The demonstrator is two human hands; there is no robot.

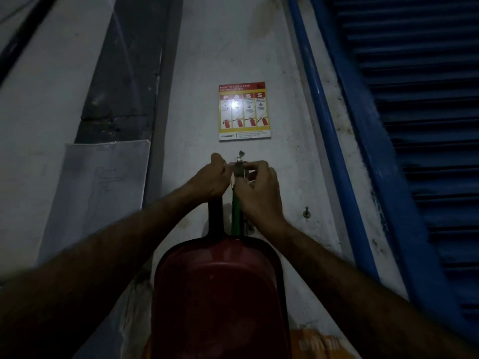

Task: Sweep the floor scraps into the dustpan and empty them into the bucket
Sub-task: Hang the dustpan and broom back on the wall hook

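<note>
The red dustpan (220,294) hangs flat against the white wall (285,177), its black handle (216,218) pointing up, and a green handle (236,216) stands just beside it on the right. A blue shutter frame (363,151) runs close along the right side, and a sheet of paper (98,193) is fixed to the left, so the room at both sides is narrow. The left hand (211,178) grips the top of the black handle. The right hand (259,189) pinches a small metal hook (239,164) between both hands, below the fire extinguisher poster (245,111).
</note>
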